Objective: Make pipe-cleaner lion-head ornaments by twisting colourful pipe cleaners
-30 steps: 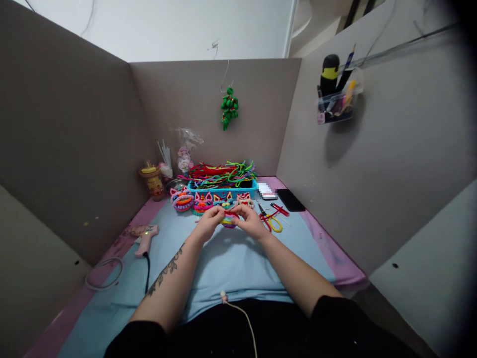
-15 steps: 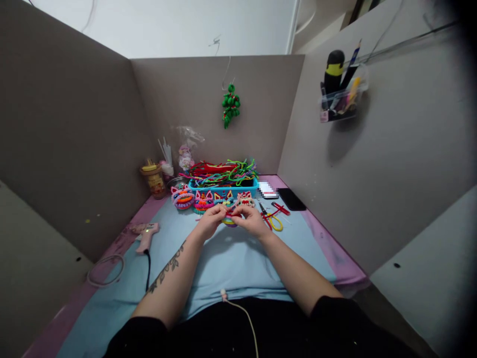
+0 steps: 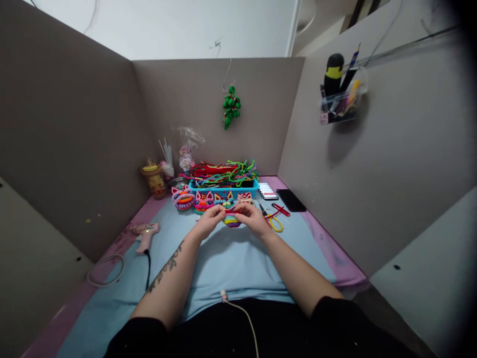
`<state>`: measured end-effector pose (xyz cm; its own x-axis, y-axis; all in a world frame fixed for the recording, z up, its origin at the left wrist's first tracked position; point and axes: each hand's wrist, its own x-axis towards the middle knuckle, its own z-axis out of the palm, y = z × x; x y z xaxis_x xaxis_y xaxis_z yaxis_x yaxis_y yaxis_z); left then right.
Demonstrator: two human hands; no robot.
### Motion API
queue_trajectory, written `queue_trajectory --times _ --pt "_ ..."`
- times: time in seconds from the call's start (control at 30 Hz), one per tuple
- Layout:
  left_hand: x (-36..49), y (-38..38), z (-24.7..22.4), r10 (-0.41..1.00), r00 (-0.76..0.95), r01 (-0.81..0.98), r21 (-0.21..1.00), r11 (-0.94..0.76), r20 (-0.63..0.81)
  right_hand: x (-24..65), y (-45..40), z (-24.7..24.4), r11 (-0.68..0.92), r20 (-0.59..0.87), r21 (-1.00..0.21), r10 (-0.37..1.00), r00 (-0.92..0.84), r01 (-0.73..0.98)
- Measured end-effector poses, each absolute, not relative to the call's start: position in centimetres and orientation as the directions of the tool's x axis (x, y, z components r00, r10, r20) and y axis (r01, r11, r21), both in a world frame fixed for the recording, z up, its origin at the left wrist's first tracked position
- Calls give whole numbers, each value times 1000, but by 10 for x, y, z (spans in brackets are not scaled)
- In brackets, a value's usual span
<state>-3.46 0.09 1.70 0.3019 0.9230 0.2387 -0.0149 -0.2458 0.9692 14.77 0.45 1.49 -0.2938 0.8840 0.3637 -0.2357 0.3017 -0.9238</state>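
My left hand (image 3: 210, 220) and my right hand (image 3: 254, 219) face each other over the table, fingers closed on a small striped pipe-cleaner piece (image 3: 232, 220). Red runs along its top edge, with yellow and purple bands below. Its ends are hidden by my fingers. Right behind my hands stand several fuzzy animal-head figures with ears, among them a lilac and orange one (image 3: 183, 199) and a pink one (image 3: 204, 201). Yellow-handled pliers or scissors (image 3: 276, 223) lie beside my right hand, close to a red-handled tool (image 3: 281, 209).
A blue basket (image 3: 223, 189) of loose pipe cleaners stands at the back. A pink glue gun (image 3: 148, 238) with a cord lies left. At the right back are a dark phone (image 3: 291, 200) and a pixelated item (image 3: 268, 191). Grey panels (image 3: 219, 134) enclose the table.
My hands have moved slightly apart, and more of the striped piece shows between them, its red edge stretched straight. The view has shifted very slightly.
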Motion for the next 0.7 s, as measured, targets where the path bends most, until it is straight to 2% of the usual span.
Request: queue_trajectory --times 0.23,0.7 --pt "-33 -2 19 916 334 -154 971 -181 224 145 1 16 293 363 -919 890 -276 -264" --pt "-33 -5 23 886 382 -198 959 -201 264 149 3 18 349 377 -926 851 -366 -142"
